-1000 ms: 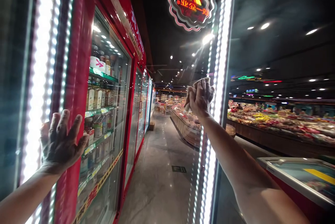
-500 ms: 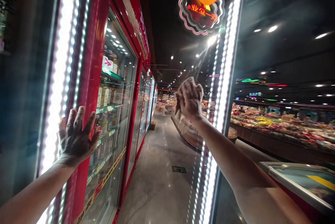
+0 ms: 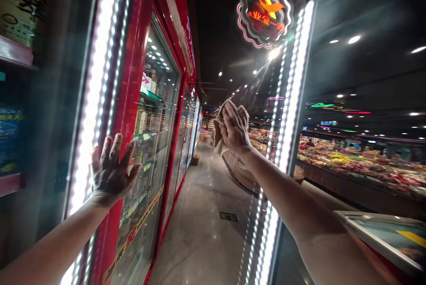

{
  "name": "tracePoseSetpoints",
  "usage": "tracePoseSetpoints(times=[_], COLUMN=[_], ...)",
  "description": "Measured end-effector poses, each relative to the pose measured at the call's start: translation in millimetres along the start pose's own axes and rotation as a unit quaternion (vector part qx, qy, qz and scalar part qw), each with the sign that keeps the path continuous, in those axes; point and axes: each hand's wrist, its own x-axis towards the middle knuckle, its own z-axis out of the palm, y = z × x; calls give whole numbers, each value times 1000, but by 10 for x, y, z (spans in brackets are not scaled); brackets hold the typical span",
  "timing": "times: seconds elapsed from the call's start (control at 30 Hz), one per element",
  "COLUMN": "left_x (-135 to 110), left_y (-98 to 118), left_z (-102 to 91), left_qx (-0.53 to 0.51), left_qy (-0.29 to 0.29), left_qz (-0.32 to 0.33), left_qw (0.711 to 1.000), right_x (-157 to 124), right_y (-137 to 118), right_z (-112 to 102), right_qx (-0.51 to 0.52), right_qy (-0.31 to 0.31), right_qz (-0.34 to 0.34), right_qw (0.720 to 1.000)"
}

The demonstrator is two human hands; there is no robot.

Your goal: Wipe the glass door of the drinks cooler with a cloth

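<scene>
My right hand (image 3: pixel 237 130) presses a beige and brown cloth (image 3: pixel 218 137) against a clear glass door (image 3: pixel 253 76). The fingers lie over the cloth and part of it bunches out beside them. Along the right side of the door runs a bright light strip (image 3: pixel 294 94), and a lit round sign (image 3: pixel 265 12) with mirrored lettering hangs near its top. My left hand (image 3: pixel 113 174) is spread, fingers up, in front of another light strip (image 3: pixel 100 63) and the red cooler frame (image 3: pixel 133 54). Whether its palm touches a surface, I cannot tell.
Red glass-fronted coolers with bottles (image 3: pixel 141 118) line the left side of a polished aisle floor (image 3: pixel 196 231). At far left are blurred packages (image 3: pixel 21 5) on shelves. A chest freezer (image 3: pixel 382 231) stands at lower right, with produce displays (image 3: pixel 349 160) behind.
My right hand and the cloth have shifted left across the glass. The view has turned slightly left, so my left hand and the cooler frame appear further right and more packages show.
</scene>
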Motion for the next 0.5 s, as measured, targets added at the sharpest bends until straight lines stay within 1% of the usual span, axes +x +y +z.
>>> tracePoseSetpoints(times=[0.03,0.07,0.1,0.17,0.23,0.27,0.3,0.33,0.37,0.43,0.5], left_x=[-1,-4,-7,-15,-25,-28,-30,-32,-32,-33,-38], left_y=[-4,-8,-13,-23,-31,-34,-36,-37,-39,-46,-57], left_z=[5,12,21,39,50,49,46,40,33,24,25], left_qx=[-1,-1,0,7,13,17,21,25,28,23,11], left_qy=[-4,-5,-7,-10,-15,-20,-26,-31,-35,-39,-37], left_qz=[-2,-3,-4,-5,-6,-9,-13,-17,-20,-23,-22], left_qw=[1000,1000,1000,1000,1000,1000,999,999,999,999,999], right_x=[-20,-32,-29,36,161,226,279,314,327,296,239], right_y=[-34,-40,-28,-5,-63,-135,-232,-342,-453,-622,-673], right_z=[-10,-19,-24,-14,30,59,87,112,129,132,103], right_qx=[-4,-12,-21,-36,-30,-22,-12,-3,5,22,33], right_qy=[-13,-21,-22,-5,23,37,47,51,47,17,-20], right_qz=[-21,-24,-9,66,146,168,173,159,128,35,-53], right_qw=[1000,999,999,997,989,985,984,986,991,999,998])
